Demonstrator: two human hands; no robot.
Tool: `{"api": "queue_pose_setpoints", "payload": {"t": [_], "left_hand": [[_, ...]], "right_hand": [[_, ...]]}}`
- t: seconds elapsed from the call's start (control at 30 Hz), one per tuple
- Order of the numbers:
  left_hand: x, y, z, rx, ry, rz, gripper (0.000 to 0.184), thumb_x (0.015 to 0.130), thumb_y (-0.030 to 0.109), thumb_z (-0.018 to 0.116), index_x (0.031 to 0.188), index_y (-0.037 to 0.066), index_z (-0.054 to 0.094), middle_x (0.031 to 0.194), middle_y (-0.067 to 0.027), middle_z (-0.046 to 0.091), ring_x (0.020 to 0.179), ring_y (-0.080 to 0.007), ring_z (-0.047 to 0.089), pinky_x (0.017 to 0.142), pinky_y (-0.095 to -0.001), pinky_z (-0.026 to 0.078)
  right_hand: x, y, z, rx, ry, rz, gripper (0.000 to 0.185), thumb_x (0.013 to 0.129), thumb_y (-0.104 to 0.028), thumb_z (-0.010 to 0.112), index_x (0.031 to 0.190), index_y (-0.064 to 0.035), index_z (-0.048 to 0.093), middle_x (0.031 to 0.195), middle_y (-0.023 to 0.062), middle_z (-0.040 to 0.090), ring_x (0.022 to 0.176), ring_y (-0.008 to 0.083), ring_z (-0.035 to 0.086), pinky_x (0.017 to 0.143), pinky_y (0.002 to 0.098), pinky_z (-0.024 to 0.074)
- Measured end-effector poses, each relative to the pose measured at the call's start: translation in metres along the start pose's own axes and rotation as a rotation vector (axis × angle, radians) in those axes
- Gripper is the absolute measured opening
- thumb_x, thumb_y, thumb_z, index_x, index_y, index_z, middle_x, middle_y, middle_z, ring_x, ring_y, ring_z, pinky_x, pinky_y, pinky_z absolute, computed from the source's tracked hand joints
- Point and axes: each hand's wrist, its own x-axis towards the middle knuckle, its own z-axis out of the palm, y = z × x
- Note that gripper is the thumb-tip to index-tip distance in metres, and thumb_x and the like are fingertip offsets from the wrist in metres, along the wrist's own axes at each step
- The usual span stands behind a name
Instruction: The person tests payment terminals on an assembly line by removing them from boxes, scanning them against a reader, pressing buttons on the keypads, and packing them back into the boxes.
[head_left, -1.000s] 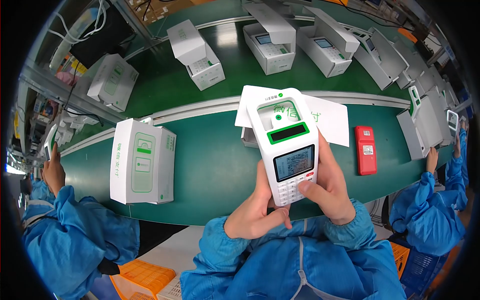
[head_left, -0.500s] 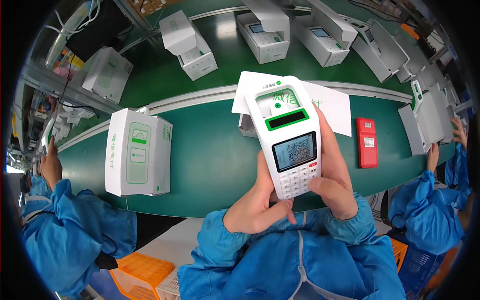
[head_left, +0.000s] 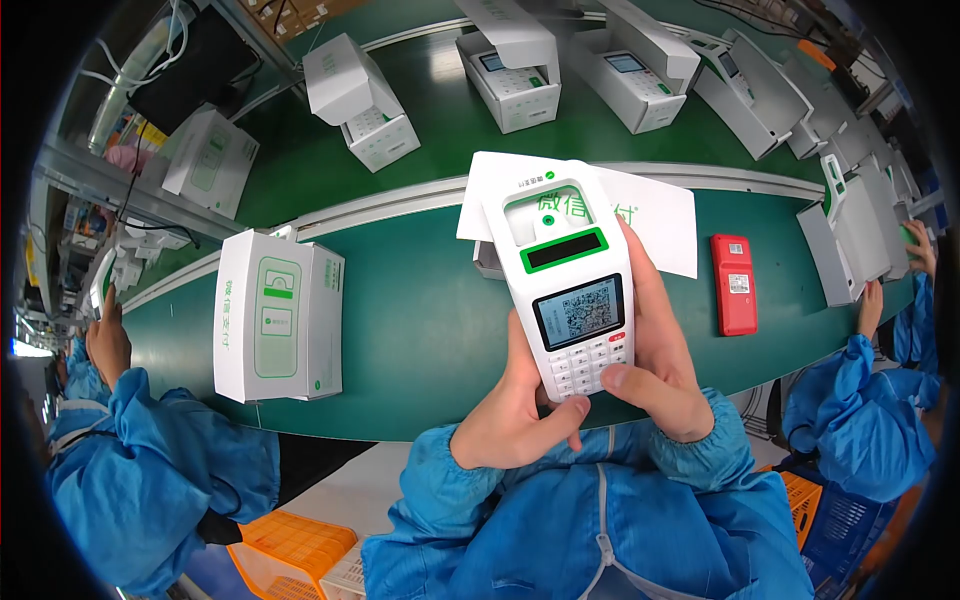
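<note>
A white payment terminal with green trim is held up between both hands, its screen showing a QR code. My left hand grips its lower left side, the thumb at the bottom edge. My right hand wraps round its right side, the thumb over the keypad. Behind the terminal lies an open white box with green lettering, partly hidden. Right of it, a red device rests on the green table. A white box stands to the left.
Several open white boxes with terminals inside stand on the green surface beyond the metal rail. Co-workers in blue sleeves are at the left and right. Orange crates are below the table.
The terminal has shifted slightly left in view, still in both hands. My right thumb has moved over the lower keypad. The camera view has shifted a little. At the far right, a co-worker's hand has moved.
</note>
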Motion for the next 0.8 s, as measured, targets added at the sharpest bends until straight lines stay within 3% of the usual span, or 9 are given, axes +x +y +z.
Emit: {"api": "queue_pose_setpoints", "payload": {"t": [0.2,0.4,0.6,0.7,0.8], "left_hand": [[0.000,-0.007,-0.002,-0.052,-0.020,0.031,0.096,0.094,-0.009,0.047,0.161,0.013,-0.019,0.148,-0.0234,0.041,0.111,-0.0260,0.067,0.063,-0.0319,0.064],[0.003,-0.004,0.001,-0.049,-0.053,-0.075,0.097,0.094,-0.009,0.045,0.160,0.013,-0.022,0.147,-0.0235,0.041,0.105,-0.0251,0.069,0.065,-0.0339,0.066],[0.002,-0.008,-0.004,-0.038,-0.078,-0.035,0.104,0.091,-0.010,0.046,0.161,0.016,-0.026,0.147,-0.0222,0.041,0.095,-0.0218,0.066,0.069,-0.0366,0.065],[-0.001,-0.010,-0.003,-0.044,-0.020,-0.050,0.105,0.087,-0.007,0.050,0.165,0.015,-0.017,0.155,-0.0224,0.041,0.105,-0.0263,0.068,0.070,-0.0386,0.066],[-0.002,-0.014,-0.003,-0.063,-0.023,-0.020,0.107,0.087,-0.006,0.051,0.165,0.016,-0.019,0.156,-0.0227,0.040,0.104,-0.0259,0.068,0.070,-0.0388,0.066]], "right_hand": [[-0.001,0.003,-0.004,0.002,-0.003,0.005,0.107,0.079,-0.001,0.053,0.170,-0.0047,-0.002,0.172,0.0222,0.018,0.159,0.0320,0.021,0.127,0.0427,0.0200],[-0.003,0.000,-0.009,-0.032,-0.002,-0.029,0.107,0.079,-0.002,0.054,0.171,-0.0043,0.000,0.171,0.0218,0.020,0.158,0.0320,0.024,0.127,0.0421,0.0200],[-0.005,0.003,-0.008,0.035,0.009,0.022,0.100,0.083,0.004,0.049,0.171,-0.0040,0.002,0.171,0.0211,0.021,0.157,0.0289,0.025,0.126,0.0405,0.0222],[-0.004,0.004,-0.007,-0.019,0.024,0.014,0.095,0.087,0.006,0.047,0.170,-0.0039,0.002,0.171,0.0210,0.020,0.157,0.0282,0.025,0.126,0.0403,0.0230],[-0.004,0.009,-0.010,-0.075,-0.010,-0.043,0.093,0.089,0.006,0.047,0.170,-0.0034,0.003,0.171,0.0212,0.018,0.157,0.0288,0.025,0.126,0.0404,0.0225]]}}
